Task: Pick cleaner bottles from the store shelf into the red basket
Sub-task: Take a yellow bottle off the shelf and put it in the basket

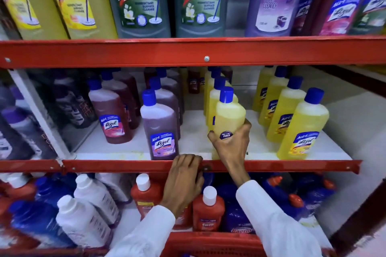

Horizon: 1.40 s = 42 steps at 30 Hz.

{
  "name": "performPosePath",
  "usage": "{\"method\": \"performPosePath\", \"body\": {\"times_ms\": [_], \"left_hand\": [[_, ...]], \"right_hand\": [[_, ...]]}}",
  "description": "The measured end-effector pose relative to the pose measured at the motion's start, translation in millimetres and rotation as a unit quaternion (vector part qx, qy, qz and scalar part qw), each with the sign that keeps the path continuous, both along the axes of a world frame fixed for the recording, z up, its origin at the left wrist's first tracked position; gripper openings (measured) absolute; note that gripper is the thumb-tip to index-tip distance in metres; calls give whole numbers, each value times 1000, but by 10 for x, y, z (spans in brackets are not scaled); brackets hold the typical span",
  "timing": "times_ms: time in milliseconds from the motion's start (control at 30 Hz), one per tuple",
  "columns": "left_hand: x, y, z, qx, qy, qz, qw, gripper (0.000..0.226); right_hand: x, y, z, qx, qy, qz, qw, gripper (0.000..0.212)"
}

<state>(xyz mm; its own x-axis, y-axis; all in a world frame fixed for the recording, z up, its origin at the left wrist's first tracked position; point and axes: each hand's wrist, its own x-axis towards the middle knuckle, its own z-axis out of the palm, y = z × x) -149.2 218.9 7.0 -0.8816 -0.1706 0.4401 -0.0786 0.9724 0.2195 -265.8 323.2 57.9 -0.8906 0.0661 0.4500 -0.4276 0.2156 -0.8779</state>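
A yellow cleaner bottle (228, 113) with a blue cap stands at the front of the middle shelf, and my right hand (230, 144) is wrapped around its lower half. My left hand (184, 175) rests with curled fingers on the red front lip of that shelf (125, 166), holding no bottle. The red basket (208, 243) shows only as a rim at the bottom edge, between my two white sleeves. A purple Lizol bottle (161, 129) stands just left of the held bottle.
More yellow bottles (302, 123) line the shelf to the right, reddish ones (110, 112) to the left. Large Lizol and Bactin bottles (135, 0) fill the upper shelf. White, red and blue bottles (87, 200) crowd the lower shelf below my hands.
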Motion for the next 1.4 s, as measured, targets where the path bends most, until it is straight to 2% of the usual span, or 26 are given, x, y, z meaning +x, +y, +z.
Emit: {"method": "performPosePath", "body": {"times_ms": [133,200,233,267,300,367,400,433,467,500,567,600,633,667,733,767,800,867,933,1033,1133,1300,1400], "left_hand": [[-16,9,-45,15,11,20,1000,35],[-16,32,-51,29,14,26,999,34],[-21,51,-47,36,15,28,999,35],[-19,66,-48,42,14,32,998,36],[-22,84,-46,47,16,36,998,37],[-27,109,-54,55,23,42,997,37],[-33,114,-59,58,26,46,997,37],[-32,107,-67,60,28,50,997,37],[-32,107,-68,61,32,53,996,36],[-33,113,-64,63,35,53,996,36],[-31,123,-60,66,37,48,996,37],[-34,122,-61,67,37,45,996,38],[-35,119,-58,67,34,42,996,38],[-32,117,-48,65,28,39,997,39],[-26,109,-33,56,17,32,998,41],[-23,101,-37,50,14,30,998,43],[-15,93,-50,44,10,28,999,45],[15,79,-61,39,7,24,999,50],[28,71,-35,27,1,14,1000,55],[58,75,59,-2,-55,0,999,76],[125,101,145,10,-127,-17,992,104],[318,468,98,185,-137,-137,963,113],[384,761,-84,295,-120,-203,926,96]], "right_hand": [[88,221,234,-145,36,59,987,80],[105,386,388,-227,40,158,960,71],[95,476,456,-270,28,233,934,68],[72,556,511,-315,3,327,891,68],[48,624,559,-353,-35,435,827,71],[62,694,643,-388,-99,626,669,77],[84,708,665,-402,-114,678,604,80],[103,708,679,-419,-131,703,559,85],[115,712,690,-428,-145,714,535,88],[121,731,699,-428,-151,720,525,89],[155,793,679,-417,-139,716,542,83],[183,818,658,-412,-118,697,575,78],[231,826,643,-411,-103,650,631,76],[288,815,631,-410,-101,571,704,75],[416,737,617,-382,-78,309,867,68],[487,682,617,-355,-57,187,914,65],[549,635,606,-337,-40,110,934,69],[621,613,571,-312,-31,52,948,84],[653,640,525,-275,-35,37,960,92],[718,705,432,-210,-27,40,977,92],[813,822,330,-158,-27,70,984,90],[959,1000,48,-106,-46,89,989,98],[1020,1049,-215,-82,-54,83,992,96]]}}
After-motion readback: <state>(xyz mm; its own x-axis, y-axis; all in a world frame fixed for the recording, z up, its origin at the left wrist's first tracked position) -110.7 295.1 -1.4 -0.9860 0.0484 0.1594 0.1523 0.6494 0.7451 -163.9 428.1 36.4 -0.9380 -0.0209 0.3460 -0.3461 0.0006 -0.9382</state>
